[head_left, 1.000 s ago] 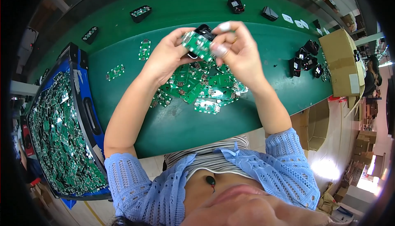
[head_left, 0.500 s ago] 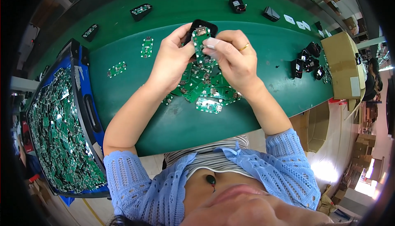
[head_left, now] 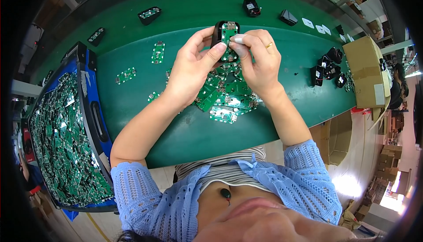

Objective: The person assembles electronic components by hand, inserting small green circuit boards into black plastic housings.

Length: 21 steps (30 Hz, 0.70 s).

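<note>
My left hand (head_left: 194,66) is closed around a black plastic housing (head_left: 217,35), its thumb lying on the near left side. Inside the housing's opening sits a green circuit board (head_left: 228,34) with a metal connector at its far end. My right hand (head_left: 263,57) pinches at the board's right edge, with white coverings on the thumb and index fingertips. What lies between those fingertips is partly hidden. Below both hands spreads a loose pile of green circuit boards (head_left: 224,94) on the green table (head_left: 185,140).
A blue bin (head_left: 102,127) full of circuit boards stands at the left. Two single boards (head_left: 158,52) lie beyond it. Black housings (head_left: 326,68) cluster at the right near a cardboard box (head_left: 363,70). More housings (head_left: 150,15) line the far green strip, with white square pieces (head_left: 320,29).
The board, which was tilted above the housing, now lies within its opening. Both hands have shifted slightly right, and my left thumb has come over the housing's near edge.
</note>
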Each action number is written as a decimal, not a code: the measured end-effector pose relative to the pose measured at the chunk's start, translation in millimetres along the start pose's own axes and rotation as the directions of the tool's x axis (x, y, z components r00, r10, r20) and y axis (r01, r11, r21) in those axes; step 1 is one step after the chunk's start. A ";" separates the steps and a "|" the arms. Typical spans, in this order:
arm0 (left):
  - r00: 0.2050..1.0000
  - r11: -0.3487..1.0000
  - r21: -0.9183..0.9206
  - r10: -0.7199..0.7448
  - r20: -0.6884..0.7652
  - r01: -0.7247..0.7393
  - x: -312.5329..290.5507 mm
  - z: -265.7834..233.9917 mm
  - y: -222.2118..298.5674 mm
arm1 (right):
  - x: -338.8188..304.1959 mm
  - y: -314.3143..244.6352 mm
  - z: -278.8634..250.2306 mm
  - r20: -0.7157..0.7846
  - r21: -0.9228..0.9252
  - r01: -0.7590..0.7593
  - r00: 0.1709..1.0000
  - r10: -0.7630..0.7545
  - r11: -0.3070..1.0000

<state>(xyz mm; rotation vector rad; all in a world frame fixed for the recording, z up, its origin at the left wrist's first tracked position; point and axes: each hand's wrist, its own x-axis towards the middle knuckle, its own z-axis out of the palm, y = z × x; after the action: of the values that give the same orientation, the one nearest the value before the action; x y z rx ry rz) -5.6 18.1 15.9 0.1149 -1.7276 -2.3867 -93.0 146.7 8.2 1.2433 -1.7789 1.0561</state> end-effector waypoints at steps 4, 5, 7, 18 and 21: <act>0.999 0.999 0.036 0.040 0.001 -0.040 -3.5 4.7 -0.3 | -1.5 -0.5 0.8 -0.020 -0.027 0.032 0.999 -0.033 0.999; 0.998 0.994 0.092 0.061 -0.007 -0.060 -3.6 5.1 -1.6 | -1.2 -2.4 0.8 -0.022 -0.027 0.032 0.999 -0.033 0.999; 0.994 0.989 0.106 0.110 -0.011 -0.108 -2.4 2.4 -5.7 | -0.4 -6.5 0.0 0.083 -0.155 0.110 0.992 -0.098 0.982; 0.983 0.990 0.092 0.117 -0.144 -0.104 30.3 -12.7 -13.7 | 3.8 12.5 12.4 0.558 0.448 -0.722 0.687 0.466 0.527; 0.979 0.978 0.149 0.165 -0.121 -0.146 50.1 -16.3 -16.9 | 8.7 21.3 18.7 0.557 0.476 -0.736 0.676 0.482 0.482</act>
<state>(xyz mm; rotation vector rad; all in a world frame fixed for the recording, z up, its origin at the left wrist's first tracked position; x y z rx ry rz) -53.7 -2.0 -2.8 0.1486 -1.7697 -2.0988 -117.6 130.8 3.4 1.2341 -2.3219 2.1982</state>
